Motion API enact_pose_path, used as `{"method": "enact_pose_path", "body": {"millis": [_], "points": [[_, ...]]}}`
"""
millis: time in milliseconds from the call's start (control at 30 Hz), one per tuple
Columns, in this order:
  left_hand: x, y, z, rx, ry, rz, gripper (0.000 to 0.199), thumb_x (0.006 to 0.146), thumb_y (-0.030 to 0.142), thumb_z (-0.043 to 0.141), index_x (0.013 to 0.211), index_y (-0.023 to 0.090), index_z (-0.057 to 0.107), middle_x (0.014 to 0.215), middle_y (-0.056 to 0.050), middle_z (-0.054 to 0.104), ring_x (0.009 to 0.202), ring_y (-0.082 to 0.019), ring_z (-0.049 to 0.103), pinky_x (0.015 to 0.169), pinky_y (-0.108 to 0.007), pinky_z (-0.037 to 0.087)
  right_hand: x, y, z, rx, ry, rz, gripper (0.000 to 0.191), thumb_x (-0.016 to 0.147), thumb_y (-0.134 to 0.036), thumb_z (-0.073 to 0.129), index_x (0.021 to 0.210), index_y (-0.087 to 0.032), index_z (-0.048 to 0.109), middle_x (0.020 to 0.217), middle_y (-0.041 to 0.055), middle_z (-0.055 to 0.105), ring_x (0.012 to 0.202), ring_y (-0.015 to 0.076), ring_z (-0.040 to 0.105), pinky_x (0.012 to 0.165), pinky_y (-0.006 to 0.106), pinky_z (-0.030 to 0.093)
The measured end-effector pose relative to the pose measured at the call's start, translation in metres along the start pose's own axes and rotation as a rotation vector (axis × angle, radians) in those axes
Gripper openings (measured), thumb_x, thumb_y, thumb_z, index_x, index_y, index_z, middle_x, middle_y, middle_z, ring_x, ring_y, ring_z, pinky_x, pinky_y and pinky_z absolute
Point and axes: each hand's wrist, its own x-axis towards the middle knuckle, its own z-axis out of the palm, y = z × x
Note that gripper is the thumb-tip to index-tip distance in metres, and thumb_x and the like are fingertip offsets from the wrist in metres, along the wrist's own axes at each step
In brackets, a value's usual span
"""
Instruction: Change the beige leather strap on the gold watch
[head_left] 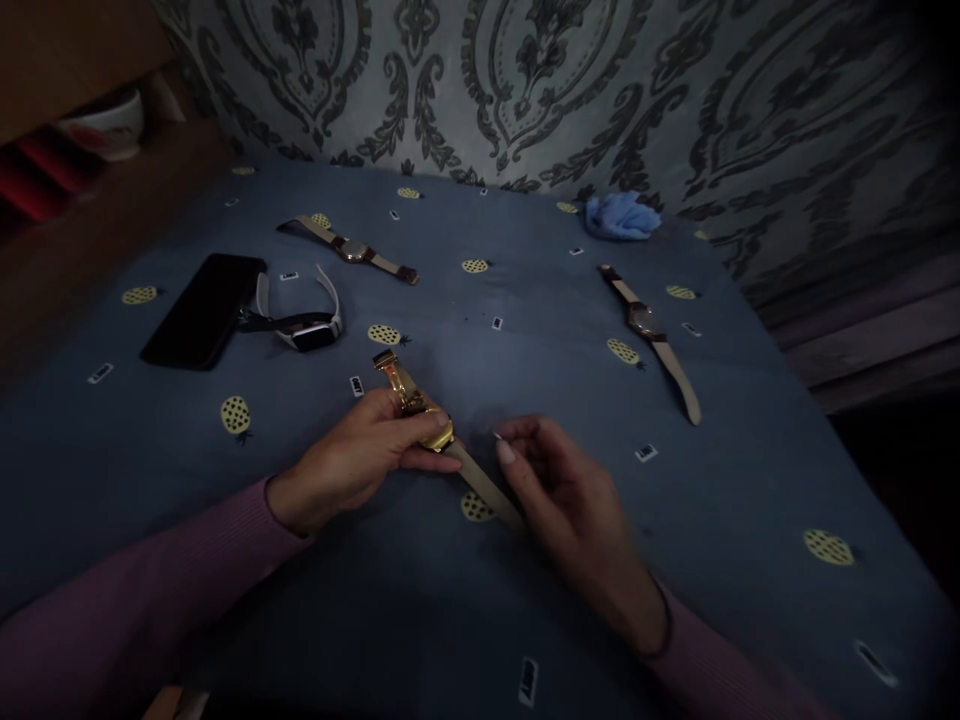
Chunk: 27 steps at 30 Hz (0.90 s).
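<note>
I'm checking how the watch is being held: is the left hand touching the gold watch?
Touching. The head view shows the left hand gripping the gold watch, its thumb lying across it.

Blue tablecloth (pixel 540 350) w/ yellow pineapples (pixel 235 414); gold wristwatch (pixel 443 437), beige strap (pixel 486 485); blk smartphone (pixel 202 315) L; grey damask wallpaper (pixel 420 95) far; purple sleeves (pixel 187 545).
</note>
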Motion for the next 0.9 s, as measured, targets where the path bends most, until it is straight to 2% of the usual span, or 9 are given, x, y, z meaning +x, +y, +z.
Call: {"method": "enact_pose_path", "body": {"millis": [133,233,333,433,467,533,600,733,900], "points": [[0.001,-0.002,-0.002,0.006,-0.007,0.011,0.018,0.081,0.022,0.069,0.07,0.011,0.06,0.075,0.0,0.058,0.076,-0.013,0.063,0.074,-0.028,0.06,-0.012,-0.018,-0.009,-0.01,0.047,-0.038,0.017,0.098,-0.028,0.046,0.109,-0.021,0.058,0.067,-0.0016,0.059,0.052,0.0116,0.053,0.045,0.021,0.043],[0.002,-0.003,-0.001,-0.008,0.008,0.023,0.017,0.083,0.019,0.065,0.069,0.011,0.059,0.073,0.001,0.057,0.071,-0.01,0.06,0.073,-0.027,0.059,-0.027,-0.036,-0.009,0.119,0.052,-0.033,0.022,0.097,-0.027,0.052,0.12,-0.026,0.054,0.074,-0.0021,0.067,0.052,0.0104,0.059,0.047,0.019,0.048],[0.002,-0.002,0.0,-0.007,0.025,0.024,0.018,0.086,0.015,0.061,0.068,0.01,0.059,0.072,0.001,0.057,0.069,-0.009,0.058,0.071,-0.026,0.059,-0.035,-0.045,-0.005,0.262,-0.046,-0.018,0.01,0.098,-0.024,0.052,0.103,-0.027,0.06,0.072,-0.0037,0.072,0.042,0.0077,0.057,0.041,0.017,0.046],[0.001,0.0,0.002,-0.007,0.028,0.023,0.019,0.087,0.013,0.059,0.068,0.01,0.059,0.072,0.001,0.057,0.069,-0.009,0.059,0.07,-0.025,0.059,-0.028,-0.04,-0.003,0.14,-0.082,-0.075,0.012,0.096,-0.021,0.054,0.089,-0.024,0.063,0.064,-0.0037,0.067,0.046,0.01,0.06,0.046,0.019,0.049],[0.0,0.001,0.002,-0.008,0.028,0.021,0.019,0.087,0.013,0.058,0.068,0.01,0.059,0.071,0.001,0.057,0.069,-0.009,0.059,0.07,-0.024,0.059,-0.024,-0.037,-0.004,0.053,-0.037,-0.12,0.013,0.095,-0.019,0.054,0.085,-0.024,0.061,0.066,-0.0029,0.066,0.051,0.0104,0.061,0.049,0.02,0.05],[0.0,0.001,0.003,-0.012,0.028,0.015,0.02,0.087,0.012,0.058,0.067,0.01,0.058,0.07,0.001,0.056,0.067,-0.008,0.059,0.069,-0.024,0.06,-0.015,-0.029,-0.004,-0.127,0.04,-0.264,0.016,0.092,-0.015,0.054,0.078,-0.023,0.059,0.082,0.0031,0.066,0.08,0.0169,0.066,0.065,0.025,0.053],[0.0,0.002,0.004,-0.014,0.03,0.009,0.02,0.088,0.011,0.057,0.068,0.009,0.058,0.069,0.001,0.056,0.066,-0.008,0.059,0.069,-0.023,0.06,-0.008,-0.021,-0.004,-0.227,0.051,-0.309,0.018,0.093,-0.017,0.051,0.077,-0.023,0.055,0.083,0.0048,0.062,0.091,0.0202,0.063,0.068,0.026,0.051],[0.0,0.001,0.003,-0.01,0.045,0.006,0.016,0.087,0.011,0.058,0.072,0.009,0.06,0.072,0.001,0.058,0.068,-0.008,0.061,0.068,-0.023,0.06,-0.003,-0.013,-0.001,-0.247,-0.058,-0.151,0.016,0.099,-0.023,0.04,0.084,-0.023,0.046,0.077,0.0013,0.059,0.064,0.0149,0.057,0.056,0.026,0.044],[0.0,0.0,0.002,-0.011,0.031,0.009,0.015,0.087,0.013,0.06,0.073,0.009,0.063,0.073,0.0,0.061,0.07,-0.009,0.062,0.069,-0.022,0.06,0.001,-0.007,0.003,-0.066,-0.161,0.033,0.016,0.093,-0.034,0.054,0.085,-0.024,0.045,0.066,-0.005,0.049,0.054,0.0117,0.046,0.051,0.023,0.039]]}}
